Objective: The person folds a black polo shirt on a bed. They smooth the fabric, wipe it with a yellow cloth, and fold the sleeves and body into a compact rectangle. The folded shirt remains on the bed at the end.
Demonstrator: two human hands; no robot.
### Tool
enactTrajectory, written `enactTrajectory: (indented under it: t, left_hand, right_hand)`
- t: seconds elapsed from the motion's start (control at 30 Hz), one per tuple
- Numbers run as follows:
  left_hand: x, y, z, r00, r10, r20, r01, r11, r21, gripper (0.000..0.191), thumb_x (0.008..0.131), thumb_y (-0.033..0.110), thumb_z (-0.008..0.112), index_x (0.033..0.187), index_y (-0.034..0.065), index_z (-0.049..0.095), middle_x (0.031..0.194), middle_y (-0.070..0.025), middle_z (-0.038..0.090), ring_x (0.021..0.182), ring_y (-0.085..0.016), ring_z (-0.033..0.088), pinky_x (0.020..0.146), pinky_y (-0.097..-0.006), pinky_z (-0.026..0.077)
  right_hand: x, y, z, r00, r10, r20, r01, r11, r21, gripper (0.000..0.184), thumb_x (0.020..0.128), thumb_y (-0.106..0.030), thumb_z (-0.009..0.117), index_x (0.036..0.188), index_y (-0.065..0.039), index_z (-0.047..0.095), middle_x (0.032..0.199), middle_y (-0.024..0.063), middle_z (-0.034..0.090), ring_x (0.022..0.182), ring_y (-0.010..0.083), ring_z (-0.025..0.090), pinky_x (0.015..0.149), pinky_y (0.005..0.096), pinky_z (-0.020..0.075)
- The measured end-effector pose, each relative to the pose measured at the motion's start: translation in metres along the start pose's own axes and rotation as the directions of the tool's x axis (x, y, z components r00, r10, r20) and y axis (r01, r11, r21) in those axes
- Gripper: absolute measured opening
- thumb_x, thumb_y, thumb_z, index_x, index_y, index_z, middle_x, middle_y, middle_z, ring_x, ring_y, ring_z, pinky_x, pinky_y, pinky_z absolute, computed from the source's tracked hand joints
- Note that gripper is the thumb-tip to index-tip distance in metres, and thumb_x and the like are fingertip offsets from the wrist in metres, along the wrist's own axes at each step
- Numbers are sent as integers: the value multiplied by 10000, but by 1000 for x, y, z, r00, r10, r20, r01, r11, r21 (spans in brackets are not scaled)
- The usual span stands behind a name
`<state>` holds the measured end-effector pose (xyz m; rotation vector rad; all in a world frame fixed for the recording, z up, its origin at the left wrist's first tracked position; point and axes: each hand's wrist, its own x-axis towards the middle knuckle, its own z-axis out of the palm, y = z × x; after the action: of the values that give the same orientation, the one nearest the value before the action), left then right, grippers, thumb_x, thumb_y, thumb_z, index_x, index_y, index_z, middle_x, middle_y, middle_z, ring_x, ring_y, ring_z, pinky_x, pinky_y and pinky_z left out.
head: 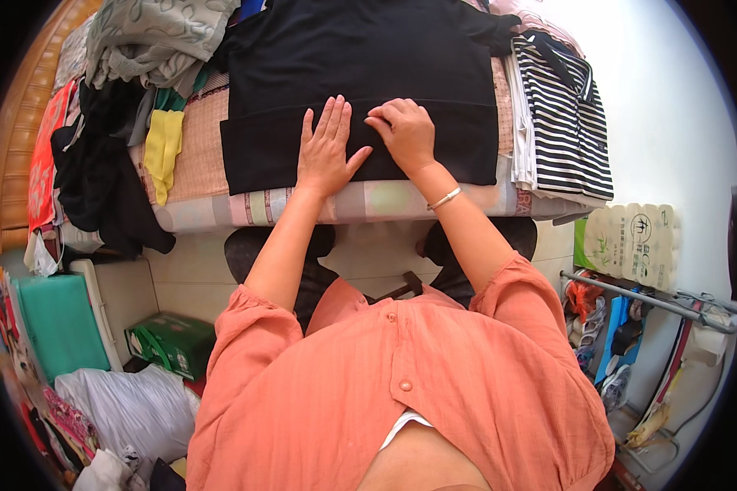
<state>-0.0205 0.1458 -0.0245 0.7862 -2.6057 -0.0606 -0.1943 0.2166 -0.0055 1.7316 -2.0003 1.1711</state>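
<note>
A black garment (368,67) lies spread on the bed, its lower part folded over into a wide band (264,147) along the near edge. My left hand (330,150) rests flat on that band, palm down, thumb spread from the fingers, holding nothing. Just to its right, my right hand (407,135) is over the same band with fingers curled and the thumb close to the index finger. No cloth shows between those fingertips. A short sleeve (494,32) of the garment sticks out at the upper right.
Right of the garment lies a folded black-and-white striped shirt (562,123) on white cloth. On the left are a grey towel (159,43), a yellow cloth (163,150) and black clothing (107,166). Wrapped paper rolls (629,245) and a metal rack (645,301) stand at right.
</note>
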Motion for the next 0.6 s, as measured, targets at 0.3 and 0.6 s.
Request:
enactTrajectory:
  t: [0.3, 0.6]
  left_hand:
    - [1, 3, -2, 1000, -5, 15, 5, 1000, 2, 827, 976, 484, 604, 1601, 33, 304, 1677, -113, 296, 1570, -240, 224, 1273, -479, 107]
    - [2, 2, 0, 1000, 11, 20, -11, 999, 31, 842, 978, 527, 578, 1598, 28, 305, 1683, -111, 278, 1574, -231, 204, 1280, -478, 95]
  right_hand:
    - [7, 13, 7, 998, 51, 37, -49, 997, -55, 113, 864, -218, 753, 832, -132, 689, 837, 38, 664, 834, 264, 649, 740, 408, 518]
    - [3, 109, -73, 903, 414, -117, -418, 908, -10, 172, 898, -248, 774, 890, -77, 757, 860, 90, 713, 770, 271, 689, 683, 375, 535]
